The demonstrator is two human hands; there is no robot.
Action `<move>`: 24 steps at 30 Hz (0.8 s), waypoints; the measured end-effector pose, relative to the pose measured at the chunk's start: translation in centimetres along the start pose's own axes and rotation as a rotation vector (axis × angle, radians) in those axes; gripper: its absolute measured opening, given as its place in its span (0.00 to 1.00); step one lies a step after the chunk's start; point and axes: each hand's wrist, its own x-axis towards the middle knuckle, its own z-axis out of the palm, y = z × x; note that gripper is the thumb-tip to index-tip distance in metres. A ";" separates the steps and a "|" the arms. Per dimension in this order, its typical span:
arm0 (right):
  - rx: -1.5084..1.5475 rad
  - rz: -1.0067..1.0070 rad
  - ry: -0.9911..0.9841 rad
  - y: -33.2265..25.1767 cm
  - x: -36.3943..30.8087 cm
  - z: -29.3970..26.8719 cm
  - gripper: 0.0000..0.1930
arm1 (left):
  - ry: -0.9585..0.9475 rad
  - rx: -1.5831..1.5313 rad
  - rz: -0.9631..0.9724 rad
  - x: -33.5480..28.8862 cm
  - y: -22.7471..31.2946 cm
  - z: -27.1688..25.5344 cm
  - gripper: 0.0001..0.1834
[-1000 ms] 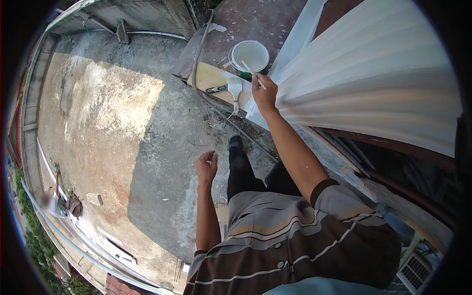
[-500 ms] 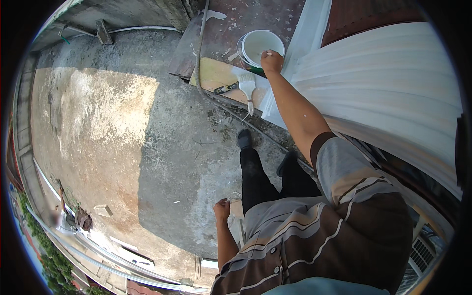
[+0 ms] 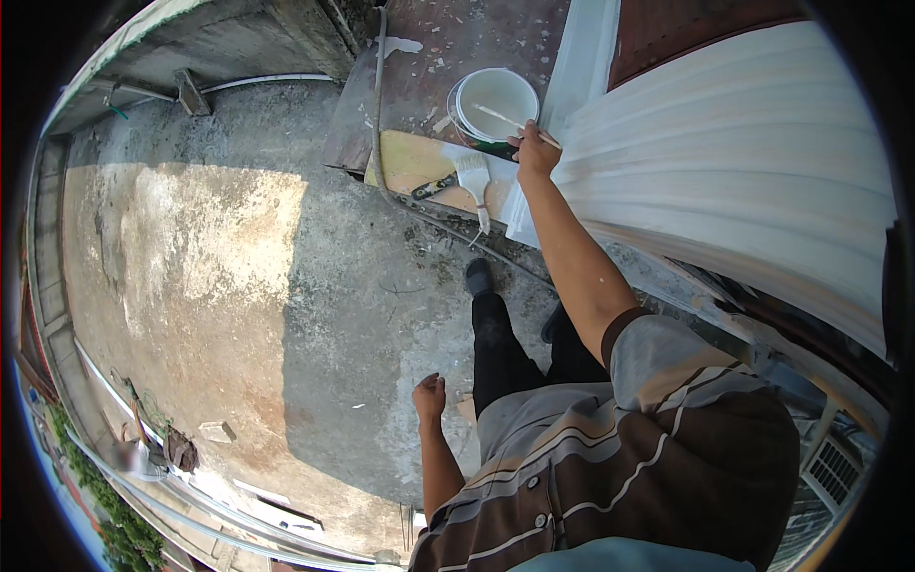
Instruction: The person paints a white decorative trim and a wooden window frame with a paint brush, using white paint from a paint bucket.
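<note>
My right hand (image 3: pixel 537 153) is closed around a thin pale stick (image 3: pixel 498 115). The stick's far end reaches over the inside of a white bucket (image 3: pixel 519 91), and its near end sticks out past my fingers; whether its tip touches the contents cannot be made out. Just below the bucket, a wide paintbrush (image 3: pixel 474 176) with whitened bristles and handle lies on a paint-stained board (image 3: pixel 398 153). Beside the brush is a tool with a dark handle (image 3: pixel 434 187), partly covered by it. My left hand (image 3: pixel 429 396) hangs low at my side, fingers curled, with nothing visible in it.
White-coated corrugated sheeting (image 3: pixel 724 133) spreads to the right, beside a dark red panel (image 3: pixel 696 38). A grey hose (image 3: pixel 378 114) runs along the board's edge. Concrete floor (image 3: pixel 353 315) lies below. At the far lower left, another person (image 3: pixel 141 456) is near a dark bag (image 3: pixel 179 450).
My right hand has shifted from the bucket's rim slightly down and right, tilting the stick so it now shows across the bucket. The view has shifted a little. My left hand stays low.
</note>
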 end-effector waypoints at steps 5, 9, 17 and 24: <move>0.117 0.049 0.028 0.3 -1.5 -1.1 0.12 | -0.021 -0.007 0.003 0.5 0.5 -0.3 0.17; 0.101 0.030 -0.002 0.4 -2.8 -1.8 0.11 | -0.022 0.054 0.000 0.7 0.0 -0.7 0.18; -0.228 -0.596 -0.128 1.9 -3.1 -3.8 0.12 | -0.028 0.023 -0.008 0.9 0.3 -0.1 0.18; -0.400 -0.888 -0.173 1.4 -5.7 -5.7 0.07 | -0.007 0.044 0.047 0.4 0.2 0.9 0.18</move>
